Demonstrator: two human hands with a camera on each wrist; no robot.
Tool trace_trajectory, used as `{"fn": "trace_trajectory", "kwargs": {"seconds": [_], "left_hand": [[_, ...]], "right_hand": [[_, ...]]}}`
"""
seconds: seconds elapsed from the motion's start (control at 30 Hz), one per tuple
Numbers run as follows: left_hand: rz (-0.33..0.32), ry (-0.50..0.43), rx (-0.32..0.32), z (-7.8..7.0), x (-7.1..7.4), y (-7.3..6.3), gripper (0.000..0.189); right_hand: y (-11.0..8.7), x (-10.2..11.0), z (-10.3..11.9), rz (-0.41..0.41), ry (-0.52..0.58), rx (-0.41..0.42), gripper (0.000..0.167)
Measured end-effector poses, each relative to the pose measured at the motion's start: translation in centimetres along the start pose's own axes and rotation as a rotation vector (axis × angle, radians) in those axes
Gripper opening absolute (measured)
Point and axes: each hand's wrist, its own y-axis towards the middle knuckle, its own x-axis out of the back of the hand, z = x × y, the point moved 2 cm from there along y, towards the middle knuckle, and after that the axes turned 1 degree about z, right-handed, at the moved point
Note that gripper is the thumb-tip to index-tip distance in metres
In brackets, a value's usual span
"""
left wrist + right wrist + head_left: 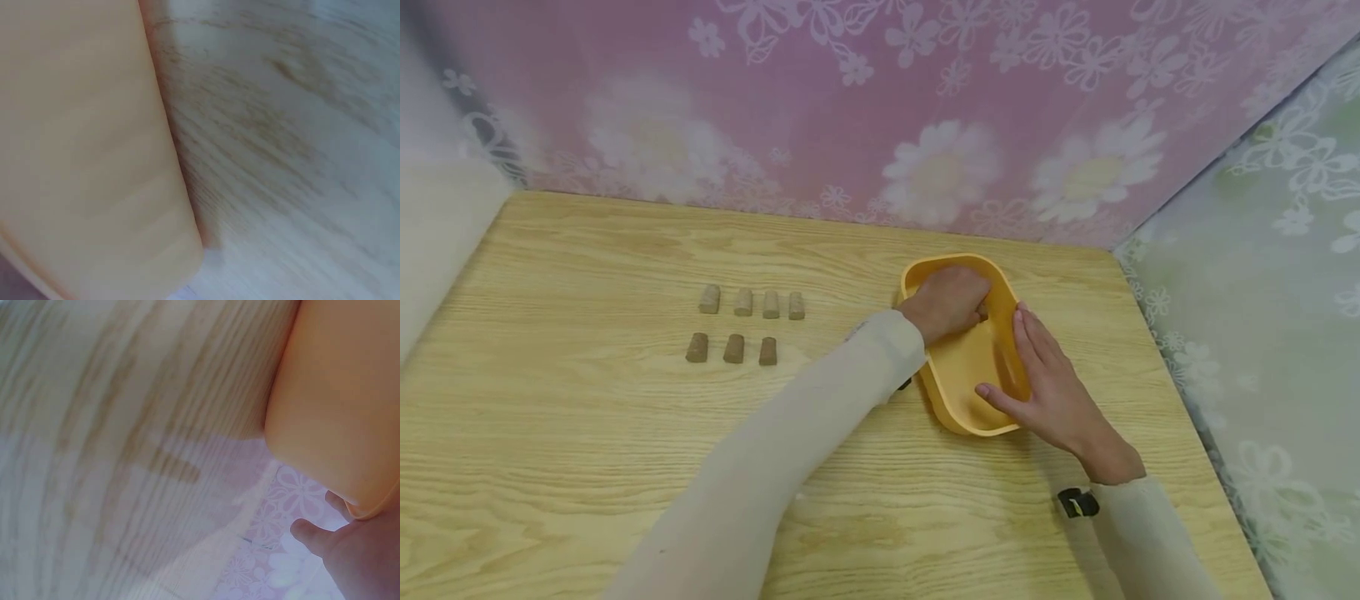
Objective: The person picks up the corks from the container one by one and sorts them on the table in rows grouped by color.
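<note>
A yellow-orange rectangular tub with rounded corners stands on the wooden table. My left hand reaches down inside its far end, fingers bent downward; I cannot tell whether they hold anything. At the tub's right side rests my right hand, fingers extended along the rim and thumb spread over the near end. The right wrist view has that hand's fingertips beside the tub's rim. Only the tub's outer wall and the table appear in the left wrist view, the left hand itself being hidden there.
Left of the tub are two rows of small corks: several light ones at the back and three darker ones in front. A pink flowered backdrop rises behind the wooden table; a pale flowered one stands at the right.
</note>
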Motion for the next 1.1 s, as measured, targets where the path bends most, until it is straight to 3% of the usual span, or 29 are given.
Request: {"fn": "trace_trajectory", "kwargs": {"seconds": [0.53,0.7,1.1], "left_hand": [[-0.039,-0.147,-0.034,1.3,1.6,-2.3,0.011],[-0.025,-0.161,-0.019,1.4,2.6,-3.5,0.009],[-0.052,-0.195,-0.07,2.8,3.7,-5.3,0.005]], "right_hand": [[0.0,-0.2,-0.3,-0.01,0.0,0.004,0.113],[0.0,-0.4,-0.5,-0.015,0.002,0.008,0.113],[-0.1,-0.4,-0.5,-0.013,0.011,0.01,0.113]]}}
